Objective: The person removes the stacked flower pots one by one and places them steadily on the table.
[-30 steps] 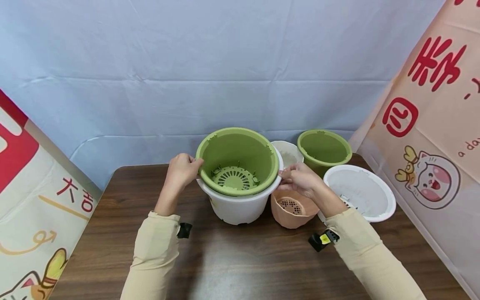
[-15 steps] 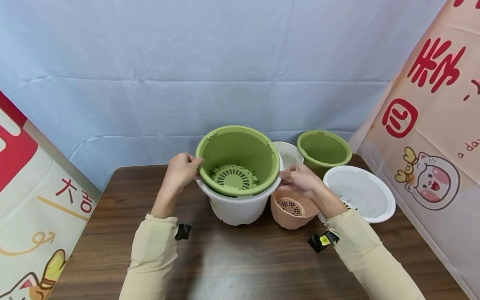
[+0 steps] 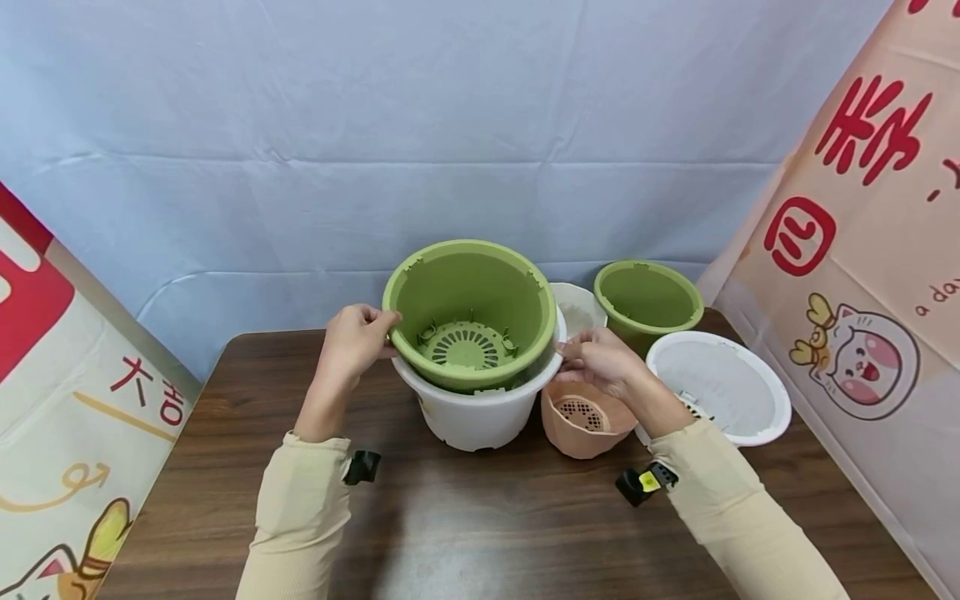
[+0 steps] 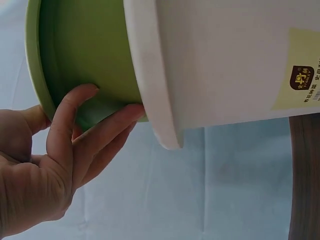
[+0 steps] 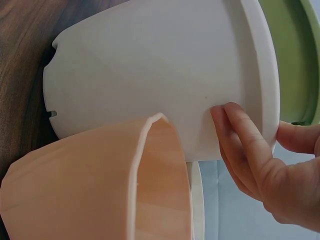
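A green plastic flowerpot [image 3: 471,287] with a slotted base sits partly inside a white flowerpot [image 3: 476,421], its rim raised and tilted to the left. My left hand [image 3: 356,340] pinches the green pot's left rim, thumb over the edge and fingers against the outer wall. In the left wrist view, a band of green wall shows above the white rim. My right hand [image 3: 598,360] grips the white pot's right rim; the right wrist view has its fingers [image 5: 245,135] under the lip and the thumb on top. The lower green pot is hidden inside the white one.
Right of the white pot stands a peach flowerpot [image 3: 588,421], with a small white pot [image 3: 576,307] behind it. Farther right are another green pot [image 3: 649,296] and a wide white pot [image 3: 720,383]. All stand on a wooden table [image 3: 480,517] before a pale cloth [image 3: 360,167].
The green pot has risen a little and shifted left out of the white pot, carried by my left hand. My right hand and the white pot have stayed in place.
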Available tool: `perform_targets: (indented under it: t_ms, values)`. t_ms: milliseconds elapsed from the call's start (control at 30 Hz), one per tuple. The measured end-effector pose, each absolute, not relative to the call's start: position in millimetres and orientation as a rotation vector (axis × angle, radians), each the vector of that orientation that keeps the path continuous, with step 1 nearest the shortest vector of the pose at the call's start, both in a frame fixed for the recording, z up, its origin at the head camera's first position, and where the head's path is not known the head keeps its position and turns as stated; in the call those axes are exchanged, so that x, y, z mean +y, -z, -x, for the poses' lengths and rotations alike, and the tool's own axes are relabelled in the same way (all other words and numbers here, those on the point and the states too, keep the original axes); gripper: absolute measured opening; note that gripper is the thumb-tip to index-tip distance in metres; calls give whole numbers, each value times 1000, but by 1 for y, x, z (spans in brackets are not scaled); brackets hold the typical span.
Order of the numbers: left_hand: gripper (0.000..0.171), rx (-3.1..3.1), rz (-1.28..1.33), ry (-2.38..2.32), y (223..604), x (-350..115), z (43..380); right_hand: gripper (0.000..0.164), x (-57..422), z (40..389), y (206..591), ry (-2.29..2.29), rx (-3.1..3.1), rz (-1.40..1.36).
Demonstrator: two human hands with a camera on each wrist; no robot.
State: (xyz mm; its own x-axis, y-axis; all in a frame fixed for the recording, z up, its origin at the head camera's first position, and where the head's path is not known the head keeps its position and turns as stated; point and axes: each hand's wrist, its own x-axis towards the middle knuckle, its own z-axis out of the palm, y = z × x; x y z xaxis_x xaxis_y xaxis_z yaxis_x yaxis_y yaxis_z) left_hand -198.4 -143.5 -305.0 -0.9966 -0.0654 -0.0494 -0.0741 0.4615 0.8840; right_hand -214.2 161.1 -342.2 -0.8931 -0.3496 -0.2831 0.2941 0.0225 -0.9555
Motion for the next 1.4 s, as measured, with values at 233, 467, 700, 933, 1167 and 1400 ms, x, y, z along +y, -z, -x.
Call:
perform_targets:
  t_ms: [233, 467, 700, 933, 1167, 1400]
  values:
    - [32, 2645, 186, -1703, 302, -142, 195, 10, 161, 213, 342, 1925, 1847, 56]
    - [32, 2591, 230, -1791, 296, -140, 189, 10, 161, 212, 342, 1923, 1842, 58]
    - [31, 2582, 231, -1862, 291, -141, 184, 10, 161, 212, 342, 1933, 1831, 63]
    - [31, 2607, 241, -1912, 283, -142, 181, 12, 161, 214, 343, 1936, 1828, 57]
    - [30, 2582, 254, -2025, 273, -143, 179, 13, 162, 214, 342, 1925, 1828, 58]
    - [31, 2577, 270, -2124, 261, -146, 173, 11, 162, 215, 343, 1921, 1836, 68]
